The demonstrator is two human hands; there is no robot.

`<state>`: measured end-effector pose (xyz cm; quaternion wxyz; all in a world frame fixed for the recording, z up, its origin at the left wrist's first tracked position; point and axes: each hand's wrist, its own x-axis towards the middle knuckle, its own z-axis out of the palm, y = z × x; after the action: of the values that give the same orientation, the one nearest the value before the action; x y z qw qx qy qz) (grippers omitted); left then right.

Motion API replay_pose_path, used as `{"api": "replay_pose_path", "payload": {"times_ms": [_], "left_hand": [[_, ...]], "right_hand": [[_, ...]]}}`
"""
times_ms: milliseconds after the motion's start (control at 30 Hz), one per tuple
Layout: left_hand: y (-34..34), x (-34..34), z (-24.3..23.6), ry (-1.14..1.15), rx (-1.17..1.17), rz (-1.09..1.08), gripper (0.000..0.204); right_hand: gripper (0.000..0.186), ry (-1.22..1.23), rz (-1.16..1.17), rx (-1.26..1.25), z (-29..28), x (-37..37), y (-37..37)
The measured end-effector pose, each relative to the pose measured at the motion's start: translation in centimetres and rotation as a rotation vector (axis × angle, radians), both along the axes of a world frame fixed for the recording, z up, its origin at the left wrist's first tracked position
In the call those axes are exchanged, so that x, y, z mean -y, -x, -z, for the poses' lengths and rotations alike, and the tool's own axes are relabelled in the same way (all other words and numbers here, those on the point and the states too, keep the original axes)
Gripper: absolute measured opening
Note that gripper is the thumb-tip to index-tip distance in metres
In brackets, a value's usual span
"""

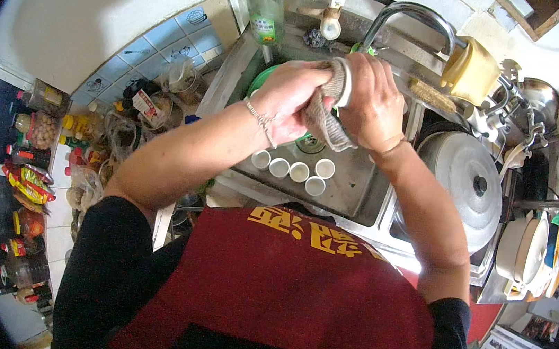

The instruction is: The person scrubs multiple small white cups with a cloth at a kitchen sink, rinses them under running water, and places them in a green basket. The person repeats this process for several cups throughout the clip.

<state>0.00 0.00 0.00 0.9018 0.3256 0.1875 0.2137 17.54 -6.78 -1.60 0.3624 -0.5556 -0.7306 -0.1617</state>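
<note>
Above the sink, both of my hands are closed around a small white cup [343, 84] and a grey-brown striped cloth [327, 126]. My left hand [287, 99] grips the cloth, which bunches against the cup and hangs below it. My right hand [375, 104] wraps the cup from the right side, hiding most of it; only a curved white rim shows. Several small white cups [279, 168] stand on the sink floor below my wrists, their round mouths facing up. A green basin [261, 77] is partly hidden behind my left hand.
The metal sink [360, 197] has a curved faucet [418, 10] at its back, with a yellow cloth [472, 71] hanging nearby. A green soap bottle [263, 12] stands at the back left. A large lidded pot [464, 180] sits on the right; jars and packets crowd the left.
</note>
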Motion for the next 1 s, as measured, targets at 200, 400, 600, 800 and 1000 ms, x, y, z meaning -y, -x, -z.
{"api": "replay_pose_path", "payload": {"times_ms": [200,400,600,800,1000], "left_hand": [[3.8,0.8,-2.5,-0.069,0.057,-0.267,0.031],[5.9,0.5,-2.7,-0.171,0.067,-0.473,0.035],[6.8,-0.2,-0.5,-0.252,0.152,-0.421,0.036],[5.1,1.9,-2.7,-0.395,0.136,-0.492,0.043],[1.0,5.0,-4.6,-1.543,-0.217,-0.513,0.032]], "right_hand": [[0.058,0.23,0.008,-0.616,-1.1,3.3,0.2],[0.069,0.166,-0.091,-0.556,-2.6,5.2,0.4],[0.074,0.174,-0.158,-0.596,-3.0,5.8,1.0],[0.074,0.25,-0.13,-0.738,-2.5,5.8,1.6],[0.069,0.165,0.013,-0.392,-1.2,5.0,2.5]]}}
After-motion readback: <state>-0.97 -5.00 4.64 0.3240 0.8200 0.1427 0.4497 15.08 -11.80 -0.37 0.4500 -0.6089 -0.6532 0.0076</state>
